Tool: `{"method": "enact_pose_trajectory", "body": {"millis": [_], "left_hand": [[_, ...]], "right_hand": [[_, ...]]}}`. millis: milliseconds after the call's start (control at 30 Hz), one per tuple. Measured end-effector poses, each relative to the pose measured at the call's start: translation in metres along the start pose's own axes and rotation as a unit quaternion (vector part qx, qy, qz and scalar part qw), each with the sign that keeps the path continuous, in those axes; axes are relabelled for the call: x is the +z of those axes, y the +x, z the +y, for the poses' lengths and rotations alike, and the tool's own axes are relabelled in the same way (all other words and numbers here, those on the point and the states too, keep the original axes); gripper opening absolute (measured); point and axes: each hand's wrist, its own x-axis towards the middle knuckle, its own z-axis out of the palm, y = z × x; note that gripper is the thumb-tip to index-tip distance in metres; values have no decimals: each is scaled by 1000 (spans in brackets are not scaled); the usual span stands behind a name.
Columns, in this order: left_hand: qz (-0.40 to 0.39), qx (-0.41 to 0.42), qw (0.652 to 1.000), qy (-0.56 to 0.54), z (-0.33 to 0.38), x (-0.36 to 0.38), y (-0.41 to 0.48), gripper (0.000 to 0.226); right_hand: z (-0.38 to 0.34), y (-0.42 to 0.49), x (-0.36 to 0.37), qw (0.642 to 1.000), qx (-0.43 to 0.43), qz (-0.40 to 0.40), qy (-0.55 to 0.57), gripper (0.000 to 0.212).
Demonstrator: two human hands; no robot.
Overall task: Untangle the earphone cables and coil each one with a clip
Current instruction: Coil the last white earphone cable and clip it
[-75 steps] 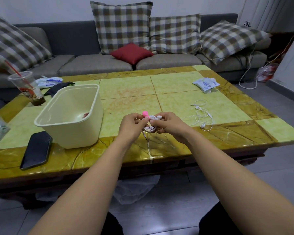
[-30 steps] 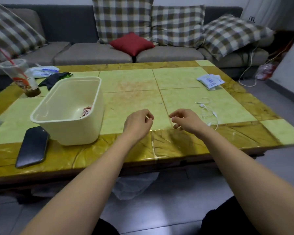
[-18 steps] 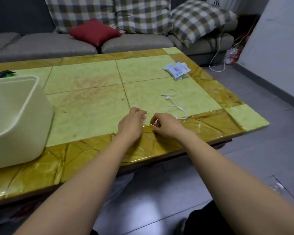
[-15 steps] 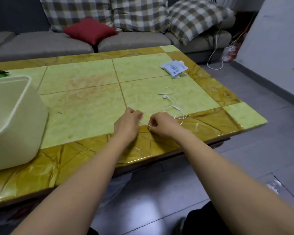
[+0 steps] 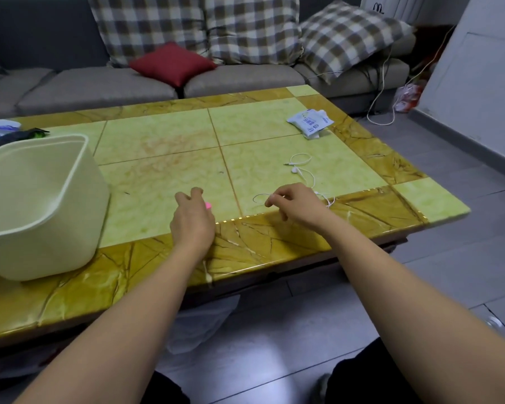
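Right hand point(image 5: 299, 207) pinches the cable point(image 5: 295, 170), left hand point(image 5: 191, 218) grips a clip point(image 5: 208, 205) (barely showing); tugging could knot it.

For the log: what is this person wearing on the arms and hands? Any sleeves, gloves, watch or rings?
Nothing shows. The left forearm and right forearm are bare down to the frame's lower edge, with no sleeve in view. The left hand and right hand have no gloves, and no ring, watch or bracelet is visible.
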Motion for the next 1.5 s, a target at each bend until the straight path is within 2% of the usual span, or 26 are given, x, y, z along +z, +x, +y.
{"method": "enact_pose_trajectory", "body": {"millis": [100,133,200,267,367,500,567,633,767,867,900,933,1033,1067,1100,1133,1167,1233,1267,1367,1400,1500], "left_hand": [[-22,-18,997,-65,7,-12,-6,26],[-65,-35,989,-126,12,-16,-7,38],[-194,-87,940,-268,24,-24,-14,60],[-256,-119,891,-357,29,-26,-21,57],[-242,-149,850,-443,26,-23,-24,31],[-272,-202,748,-571,28,-29,-26,23],[-248,-203,736,-596,32,-31,-25,22],[-193,-218,725,-624,34,-34,-22,20],[-79,-292,671,-677,25,-38,-10,19],[-63,-308,634,-706,22,-38,-6,17],[-72,-311,637,-701,23,-38,-6,19],[-88,-311,659,-680,26,-38,-6,21],[-132,-296,805,-497,36,-32,-10,30],[-138,-279,840,-445,39,-30,-12,33],[-159,-256,857,-417,42,-30,-14,33],[-207,-234,858,-408,46,-31,-18,39],[-273,-217,844,-408,50,-33,-21,53],[-363,-200,799,-436,57,-32,-27,73],[-362,-187,799,-442,61,-31,-29,73],[-308,-119,867,-373,64,-23,-34,60],[-298,-105,880,-354,64,-21,-35,54],[-286,-95,881,-366,64,-19,-38,42]], "right_hand": [[-12,-5,9,994,-13,-89,56,23],[-16,-6,13,992,-26,-109,53,23],[-23,-8,19,990,-59,-126,33,19],[-26,-9,25,989,-85,-119,15,13],[-27,-14,27,989,-108,-101,-17,14],[-26,-21,30,977,-127,-154,-75,21],[-24,-22,29,972,-120,-174,-97,21],[-20,-22,21,976,-106,-162,-103,20],[0,-16,-3,992,-79,-62,-79,18],[11,-18,-10,994,-62,-86,-35,23],[12,-19,-9,994,-57,-94,-23,25],[12,-19,-8,994,-58,-91,-11,28],[5,-19,-6,996,-73,-42,33,31],[2,-19,-5,996,-81,-24,38,31],[0,-18,-5,995,-89,-11,36,31],[-2,-19,-4,995,-96,-2,28,30],[-4,-18,-3,994,-104,1,18,30],[-4,-18,1,992,-120,-6,-26,29],[-2,-18,3,991,-124,-11,-54,26],[0,-20,7,985,-128,-35,-108,20],[0,-21,6,984,-130,-42,-117,20],[-2,-26,7,980,-141,-62,-126,26]]}}
